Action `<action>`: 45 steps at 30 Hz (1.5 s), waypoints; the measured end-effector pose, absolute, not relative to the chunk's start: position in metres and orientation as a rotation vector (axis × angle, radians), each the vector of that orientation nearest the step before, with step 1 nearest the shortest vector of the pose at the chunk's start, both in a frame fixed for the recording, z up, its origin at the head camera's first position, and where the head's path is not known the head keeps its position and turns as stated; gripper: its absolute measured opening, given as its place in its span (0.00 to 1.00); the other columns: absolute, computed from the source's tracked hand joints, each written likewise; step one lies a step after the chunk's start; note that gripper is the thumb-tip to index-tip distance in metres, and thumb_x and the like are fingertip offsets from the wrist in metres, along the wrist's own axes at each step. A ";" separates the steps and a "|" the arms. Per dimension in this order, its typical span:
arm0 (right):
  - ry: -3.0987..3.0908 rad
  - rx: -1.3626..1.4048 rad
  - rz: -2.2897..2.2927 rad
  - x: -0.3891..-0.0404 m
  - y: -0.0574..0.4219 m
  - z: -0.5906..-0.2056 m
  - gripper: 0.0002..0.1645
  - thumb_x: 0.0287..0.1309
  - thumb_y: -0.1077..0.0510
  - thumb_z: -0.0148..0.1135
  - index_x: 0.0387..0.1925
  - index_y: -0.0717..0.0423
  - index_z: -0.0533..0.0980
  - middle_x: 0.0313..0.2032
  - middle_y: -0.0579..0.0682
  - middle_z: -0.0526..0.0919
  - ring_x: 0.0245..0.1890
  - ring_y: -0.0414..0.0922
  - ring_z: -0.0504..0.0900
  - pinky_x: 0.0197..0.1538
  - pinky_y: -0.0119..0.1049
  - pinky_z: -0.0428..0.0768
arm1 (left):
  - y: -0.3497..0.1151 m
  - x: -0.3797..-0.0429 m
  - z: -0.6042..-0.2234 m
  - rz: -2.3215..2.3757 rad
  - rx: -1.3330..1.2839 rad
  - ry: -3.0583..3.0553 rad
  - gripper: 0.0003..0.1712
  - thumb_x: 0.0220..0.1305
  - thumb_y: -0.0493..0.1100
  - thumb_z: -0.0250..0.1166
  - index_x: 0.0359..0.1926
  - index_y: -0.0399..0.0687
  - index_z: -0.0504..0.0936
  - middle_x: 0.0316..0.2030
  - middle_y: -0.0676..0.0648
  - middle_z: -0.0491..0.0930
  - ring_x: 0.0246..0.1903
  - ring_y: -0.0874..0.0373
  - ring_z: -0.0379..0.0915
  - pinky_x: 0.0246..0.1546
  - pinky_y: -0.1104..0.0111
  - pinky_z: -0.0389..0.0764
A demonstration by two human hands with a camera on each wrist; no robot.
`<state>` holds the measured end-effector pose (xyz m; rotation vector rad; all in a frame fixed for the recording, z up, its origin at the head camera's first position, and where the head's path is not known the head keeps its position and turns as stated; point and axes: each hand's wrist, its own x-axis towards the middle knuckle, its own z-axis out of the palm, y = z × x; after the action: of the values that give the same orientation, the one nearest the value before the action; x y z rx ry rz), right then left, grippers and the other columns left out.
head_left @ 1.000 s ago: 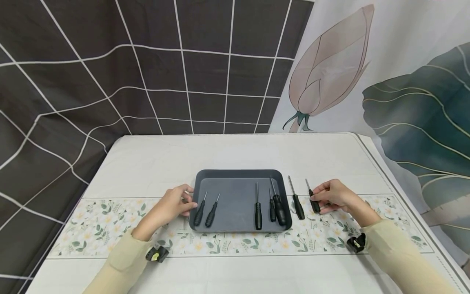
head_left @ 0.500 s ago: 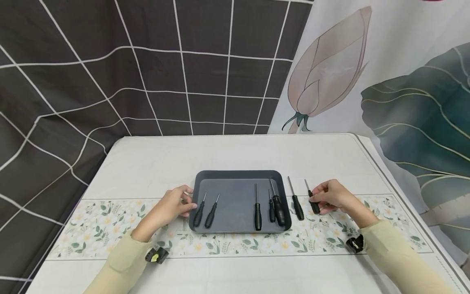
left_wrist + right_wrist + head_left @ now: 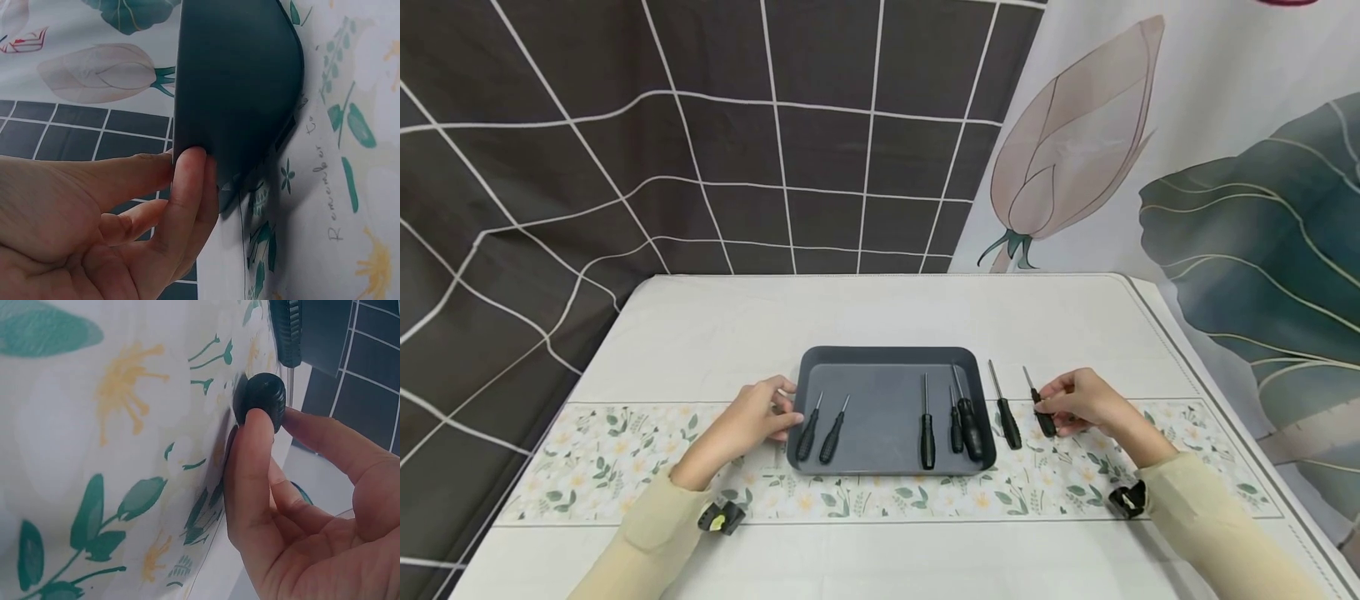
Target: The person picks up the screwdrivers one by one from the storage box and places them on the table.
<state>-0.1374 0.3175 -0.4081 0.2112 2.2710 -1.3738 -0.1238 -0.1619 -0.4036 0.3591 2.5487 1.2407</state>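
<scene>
A dark grey tray (image 3: 880, 400) lies on the table, and my left hand (image 3: 758, 417) pinches its left rim. In the left wrist view the fingers (image 3: 187, 187) press the tray's outer wall (image 3: 240, 75), with the thumb at the rim's other side. My right hand (image 3: 1081, 402) pinches the black handle of a small screwdriver (image 3: 1044, 422) to the right of the tray; its shaft points to the back. Seen from the right wrist, the rounded handle end (image 3: 265, 394) sits between thumb and fingers, close to the cloth. Another black-handled screwdriver (image 3: 1007, 421) lies between it and the tray.
Inside the tray, two short screwdrivers (image 3: 831, 442) lie at the left. A longer screwdriver (image 3: 928, 442) and two more, including a thick-handled screwdriver (image 3: 971, 433), lie at the right. A floral runner (image 3: 662, 450) crosses the white table (image 3: 880, 558); curtains (image 3: 820, 150) hang behind.
</scene>
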 end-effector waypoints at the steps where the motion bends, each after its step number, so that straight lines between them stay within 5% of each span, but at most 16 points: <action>1: 2.269 0.205 -1.375 -0.137 0.318 -0.408 0.20 0.61 0.67 0.66 0.49 0.77 0.71 0.24 0.54 0.78 0.19 0.42 0.80 0.26 0.39 0.88 | -0.162 -0.124 -0.403 1.239 0.359 2.549 0.25 0.63 0.31 0.68 0.57 0.21 0.71 0.34 0.41 0.82 0.23 0.56 0.82 0.26 0.70 0.87; 45: 2.344 0.092 -1.427 -0.137 0.314 -0.392 0.14 0.66 0.66 0.61 0.43 0.78 0.73 0.25 0.55 0.81 0.22 0.44 0.82 0.28 0.37 0.88 | -0.162 -0.123 -0.402 1.234 0.348 2.544 0.25 0.64 0.32 0.68 0.57 0.21 0.70 0.34 0.42 0.82 0.24 0.55 0.82 0.27 0.70 0.87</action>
<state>-0.1369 0.3142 -0.3918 0.0917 2.3444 -1.4272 -0.1227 -0.1621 -0.4021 0.3482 2.5440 1.2344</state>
